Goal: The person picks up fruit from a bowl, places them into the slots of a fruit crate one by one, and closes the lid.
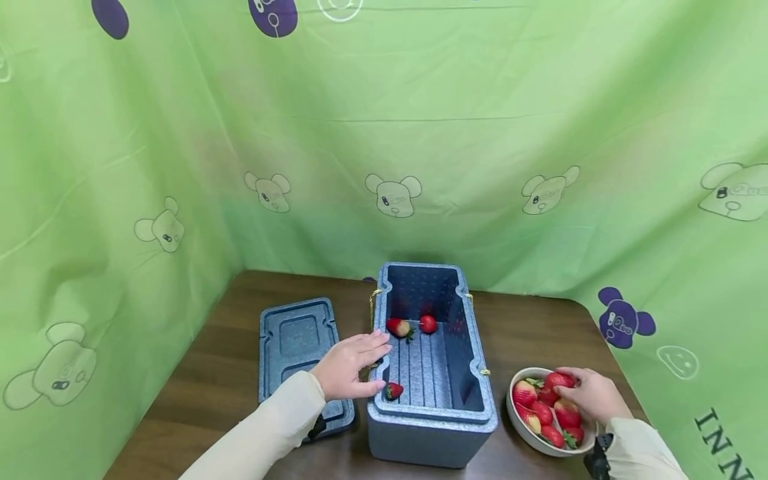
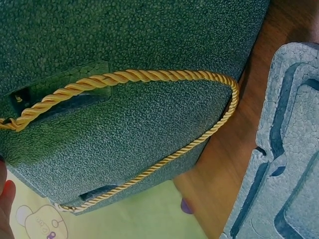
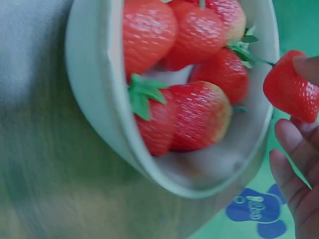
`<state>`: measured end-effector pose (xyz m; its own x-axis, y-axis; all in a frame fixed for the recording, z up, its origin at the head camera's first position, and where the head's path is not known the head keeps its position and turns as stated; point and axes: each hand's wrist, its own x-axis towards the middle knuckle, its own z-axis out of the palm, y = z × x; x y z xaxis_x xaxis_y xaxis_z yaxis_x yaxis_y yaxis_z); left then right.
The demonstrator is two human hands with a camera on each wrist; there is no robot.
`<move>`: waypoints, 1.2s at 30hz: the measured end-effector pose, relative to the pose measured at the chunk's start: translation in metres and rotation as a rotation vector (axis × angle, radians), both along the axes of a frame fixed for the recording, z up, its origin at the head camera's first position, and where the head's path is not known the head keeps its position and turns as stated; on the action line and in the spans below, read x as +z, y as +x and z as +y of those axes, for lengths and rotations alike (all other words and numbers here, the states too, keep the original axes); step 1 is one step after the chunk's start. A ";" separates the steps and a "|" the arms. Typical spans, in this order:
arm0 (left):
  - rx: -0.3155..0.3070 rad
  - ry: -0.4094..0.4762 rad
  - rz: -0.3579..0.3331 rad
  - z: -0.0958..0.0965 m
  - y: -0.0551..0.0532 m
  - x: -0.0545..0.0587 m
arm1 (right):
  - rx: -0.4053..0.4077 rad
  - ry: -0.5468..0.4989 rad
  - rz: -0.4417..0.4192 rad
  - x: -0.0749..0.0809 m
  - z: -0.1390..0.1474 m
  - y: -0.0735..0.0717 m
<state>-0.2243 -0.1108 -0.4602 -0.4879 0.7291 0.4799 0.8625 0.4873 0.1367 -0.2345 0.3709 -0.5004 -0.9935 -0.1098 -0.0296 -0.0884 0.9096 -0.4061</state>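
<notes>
- The right hand (image 1: 591, 393) pinches one red strawberry (image 3: 289, 92) between thumb and fingers, at the rim of the white bowl (image 1: 521, 427), near the table's (image 1: 198, 373) right edge.
- From that grip, the blue foam box (image 1: 420, 440) lies leftward, past the bowl, its long axis running toward the table's back edge.
- The left hand (image 1: 351, 367), nearer the box, rests on its left rim, fingers fairly straight, holding nothing.
</notes>
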 end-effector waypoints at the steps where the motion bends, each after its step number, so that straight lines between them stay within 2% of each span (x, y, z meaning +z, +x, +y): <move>1: 0.001 0.000 -0.005 0.000 0.001 0.000 | 0.016 0.002 0.001 0.002 -0.001 -0.001; 5: 0.002 -0.001 -0.003 0.000 0.001 0.001 | 0.064 0.023 0.041 0.015 -0.002 -0.005; 8: 0.006 -0.012 -0.002 0.003 -0.001 0.002 | 0.066 0.020 0.090 0.032 0.000 -0.008; 11: 0.016 -0.030 -0.037 0.006 -0.002 0.005 | 0.067 0.007 0.155 0.049 0.000 -0.011; 15: 0.011 -0.054 -0.077 0.006 0.001 0.007 | 0.080 -0.020 0.200 0.068 -0.007 -0.013; 20: -0.004 -0.019 -0.026 0.001 0.005 0.004 | 0.102 -0.063 0.263 0.086 -0.027 -0.018; 25: -0.012 0.023 0.021 -0.003 0.006 -0.002 | 0.129 -0.086 0.269 0.100 -0.050 -0.031; 29: -0.013 0.041 0.026 -0.002 0.004 -0.001 | 0.144 -0.106 0.269 0.116 -0.065 -0.043; 32: -0.013 0.054 0.008 -0.002 0.002 0.000 | 0.154 -0.134 0.279 0.127 -0.076 -0.052; 36: 0.002 0.041 -0.023 -0.001 0.000 0.002 | 0.120 -0.213 0.281 0.137 -0.086 -0.061</move>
<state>-0.2238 -0.1120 -0.4586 -0.5002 0.7080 0.4985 0.8581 0.4822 0.1761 -0.2955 0.2847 -0.3636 -0.9394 -0.2005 0.2782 -0.3241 0.7838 -0.5297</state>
